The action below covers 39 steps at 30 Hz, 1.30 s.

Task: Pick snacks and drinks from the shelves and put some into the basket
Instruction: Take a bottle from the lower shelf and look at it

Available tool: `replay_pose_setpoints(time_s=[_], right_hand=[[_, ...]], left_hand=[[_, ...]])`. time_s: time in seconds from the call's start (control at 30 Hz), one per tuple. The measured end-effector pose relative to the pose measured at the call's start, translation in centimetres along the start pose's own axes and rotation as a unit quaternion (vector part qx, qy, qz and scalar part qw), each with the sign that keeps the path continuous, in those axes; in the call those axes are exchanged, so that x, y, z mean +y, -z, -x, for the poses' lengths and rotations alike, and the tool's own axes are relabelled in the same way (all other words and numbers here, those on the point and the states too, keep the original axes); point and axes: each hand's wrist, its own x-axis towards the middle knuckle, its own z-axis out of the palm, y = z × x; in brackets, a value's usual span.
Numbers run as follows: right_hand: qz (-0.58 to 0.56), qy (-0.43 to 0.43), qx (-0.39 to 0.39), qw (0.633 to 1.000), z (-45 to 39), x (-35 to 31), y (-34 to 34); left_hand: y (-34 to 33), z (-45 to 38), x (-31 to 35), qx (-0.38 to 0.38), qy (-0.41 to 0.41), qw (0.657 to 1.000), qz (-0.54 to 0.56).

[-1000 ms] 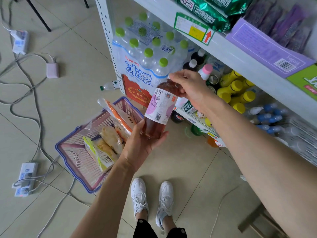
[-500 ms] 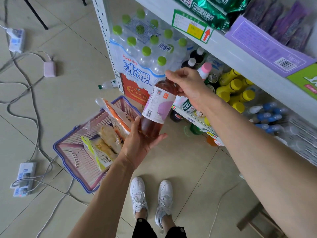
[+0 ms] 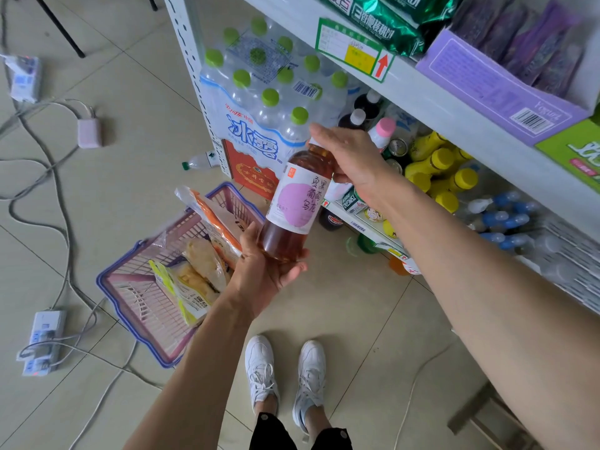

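Both hands hold an amber tea bottle [image 3: 297, 203] with a white and purple label, tilted in mid-air in front of the shelves. My right hand [image 3: 350, 157] grips its cap and neck from above. My left hand [image 3: 266, 271] cups its base from below, fingers curled round it. Down to the left, on the floor, stands the purple and pink basket [image 3: 136, 306]. In the basket lie wrapped sandwiches [image 3: 191, 277] and an orange snack pack [image 3: 214, 219].
The white shelf [image 3: 454, 108] holds green snack bags, a purple box, yellow-capped bottles [image 3: 438, 170] and blue-capped bottles. A shrink-wrapped pack of water [image 3: 259, 102] sits at its left end. Cables and power strips [image 3: 42, 339] lie on the tiled floor at left. My white shoes [image 3: 285, 368] are below.
The bottle has turned about its long axis between my hands, so the label's purple circle and dark characters now face me. Both hands stay on it in about the same place.
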Motion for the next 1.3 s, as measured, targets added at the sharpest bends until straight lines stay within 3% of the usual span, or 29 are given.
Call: replay_pose_setpoints(time_s=[0.63, 0.9, 1.03, 1.17, 1.3], right_hand=[[-0.045, -0.012, 0.004, 0.999, 0.3, 0.3, 0.9], [0.046, -0.005, 0.025, 0.999, -0.1, 1.2, 1.6], [0.076, -0.002, 0.053, 0.996, -0.1, 2.0, 2.4], [0.068, -0.015, 0.052, 0.996, -0.3, 3.4, 3.6], [0.064, -0.053, 0.058, 0.995, -0.5, 4.0, 4.3]], left_hand=[[0.8, -1.0, 0.0, -0.039, 0.063, 0.996, -0.054], [1.5, -3.0, -0.5, -0.017, -0.076, 0.995, -0.058], [2.1, -3.1, -0.4, -0.059, -0.138, 0.988, -0.022], [1.6, -2.9, -0.1, -0.122, -0.164, 0.979, 0.015], [0.9, -3.5, -0.5, -0.077, -0.170, 0.981, 0.043]])
